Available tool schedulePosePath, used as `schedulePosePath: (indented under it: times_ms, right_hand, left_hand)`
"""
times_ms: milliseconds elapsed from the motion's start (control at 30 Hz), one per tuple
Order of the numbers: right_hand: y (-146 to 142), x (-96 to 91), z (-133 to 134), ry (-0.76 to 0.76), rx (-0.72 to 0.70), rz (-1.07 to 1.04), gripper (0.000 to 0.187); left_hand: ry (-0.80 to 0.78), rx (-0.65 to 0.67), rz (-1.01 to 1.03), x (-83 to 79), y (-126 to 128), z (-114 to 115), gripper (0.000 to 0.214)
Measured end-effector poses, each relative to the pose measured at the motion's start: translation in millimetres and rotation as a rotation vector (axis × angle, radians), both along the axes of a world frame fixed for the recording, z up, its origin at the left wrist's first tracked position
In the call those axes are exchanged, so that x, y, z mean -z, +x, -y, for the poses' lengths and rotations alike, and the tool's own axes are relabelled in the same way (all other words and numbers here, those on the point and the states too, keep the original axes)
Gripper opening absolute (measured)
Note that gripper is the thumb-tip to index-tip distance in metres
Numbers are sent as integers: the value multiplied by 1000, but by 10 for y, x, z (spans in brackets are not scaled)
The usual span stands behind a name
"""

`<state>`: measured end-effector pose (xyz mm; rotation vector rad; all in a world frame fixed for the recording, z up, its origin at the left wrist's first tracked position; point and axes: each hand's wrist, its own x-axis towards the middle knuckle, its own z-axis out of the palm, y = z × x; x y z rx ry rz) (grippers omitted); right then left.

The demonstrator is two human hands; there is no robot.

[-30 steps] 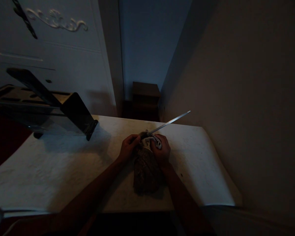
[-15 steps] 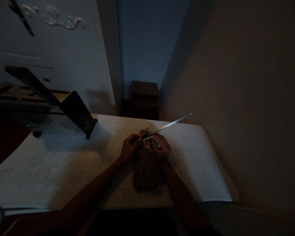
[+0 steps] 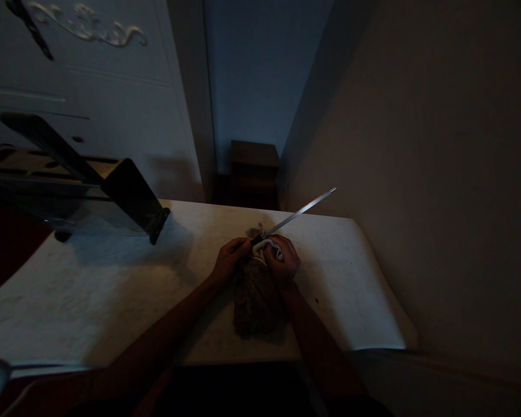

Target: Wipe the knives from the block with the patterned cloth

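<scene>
In the head view my left hand is closed around the black handle of a long, thin metal rod. The rod slants up to the right past my right hand, its tip in the air. My right hand is closed on the pale, bunched end of a brown fuzzy cloth, just below the rod's base. The rest of the cloth lies between my forearms on the pale tabletop. Shadow hides most of my fingertips.
A slotted holder with clear sides and a raised black handle stands at the left. Behind the table are a white panel door and a low brown box. A bare wall runs along the right.
The rod's tip has risen slightly and the rod is steeper. Both hands keep their holds, nearly in place. The whole view has shifted a little.
</scene>
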<state>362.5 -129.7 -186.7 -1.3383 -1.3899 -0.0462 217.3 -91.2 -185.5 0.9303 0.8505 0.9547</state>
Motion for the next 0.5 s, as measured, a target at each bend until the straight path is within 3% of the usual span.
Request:
schedulePosePath:
  times_ms: [300,500]
  right_hand:
    - [95,138,-137,-216,99,-310,21]
    - [82,101,-106,-228,40,-492,26]
  left_hand:
    - [-7,47,44,47,-42,-52,48]
    - [17,2,-34,80,-12,-52,47]
